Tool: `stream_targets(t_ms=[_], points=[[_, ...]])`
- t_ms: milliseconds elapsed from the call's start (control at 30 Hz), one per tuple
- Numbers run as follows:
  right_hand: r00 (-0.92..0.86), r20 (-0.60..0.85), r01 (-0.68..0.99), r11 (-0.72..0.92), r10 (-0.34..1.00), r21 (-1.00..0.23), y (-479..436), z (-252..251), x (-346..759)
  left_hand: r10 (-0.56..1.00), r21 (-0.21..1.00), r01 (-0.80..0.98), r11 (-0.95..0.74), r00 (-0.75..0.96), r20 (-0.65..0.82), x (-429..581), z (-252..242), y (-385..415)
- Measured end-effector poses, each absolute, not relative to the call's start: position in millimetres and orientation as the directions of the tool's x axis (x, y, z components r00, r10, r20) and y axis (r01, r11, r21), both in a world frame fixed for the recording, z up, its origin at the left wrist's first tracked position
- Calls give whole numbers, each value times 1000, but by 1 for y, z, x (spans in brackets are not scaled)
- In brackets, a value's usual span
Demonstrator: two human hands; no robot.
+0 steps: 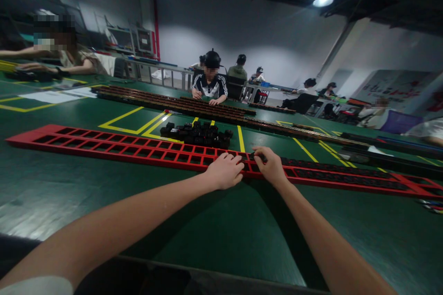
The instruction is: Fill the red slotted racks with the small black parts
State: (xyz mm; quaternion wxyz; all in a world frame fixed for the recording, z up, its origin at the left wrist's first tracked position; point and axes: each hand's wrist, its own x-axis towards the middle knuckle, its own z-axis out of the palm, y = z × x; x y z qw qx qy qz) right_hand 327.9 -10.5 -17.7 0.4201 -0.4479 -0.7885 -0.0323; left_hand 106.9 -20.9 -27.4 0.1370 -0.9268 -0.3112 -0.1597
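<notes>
A long red frame (114,146) with two rows of square openings lies across the green table in front of me. My left hand (224,171) rests over the frame's middle, palm down, fingers loosely apart. Just right of it, my right hand (269,165) is curled, thumb and forefinger closing at a small black part (254,154) above the openings, partly hidden by the fingers. Black parts (339,173) fill the openings on the right stretch, while those on the left show through. Behind the frame sits a pile of black blocks (199,134).
Long brown-black rails (166,101) lie farther back, with dark bars (398,147) at the right. Yellow tape lines (241,138) mark the green table (194,235). A person (210,83) sits opposite; another person (74,57) works at the left. Coloured wires (432,206) lie at the right edge.
</notes>
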Motion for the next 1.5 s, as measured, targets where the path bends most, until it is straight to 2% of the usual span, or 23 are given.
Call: stream_targets(t_ms=[133, 233, 367, 567, 667, 833, 1033, 1200, 1500], points=[[-26, 802, 727, 562, 597, -395, -10, -16, 328, 537, -152, 623, -767, 754, 379, 106, -25, -22], [61, 812, 717, 540, 581, -441, -8, -16, 332, 535, -156, 621, -768, 756, 377, 107, -24, -22], [-71, 773, 773, 525, 631, -357, -6, -19, 335, 532, -156, 619, -770, 757, 380, 107, -25, -22], [-322, 687, 751, 617, 651, -233, -2, -23, 331, 528, -157, 618, -770, 756, 386, 107, -25, -22], [-325, 682, 760, 610, 655, -224, 1, -24, 332, 530, -146, 617, -773, 754, 388, 106, -25, -22], [-288, 611, 804, 533, 737, -263, 1, -24, 334, 532, -139, 617, -774, 754, 387, 107, -26, -21], [-303, 580, 800, 532, 756, -276, 1, -25, 335, 524, -144, 614, -776, 755, 395, 106, -28, -20], [-350, 552, 795, 552, 757, -253, 2, -24, 334, 523, -165, 615, -771, 759, 387, 106, -23, -19], [-366, 443, 844, 492, 818, -213, -1, -22, 332, 475, -213, 557, -803, 813, 336, 101, -12, -13]])
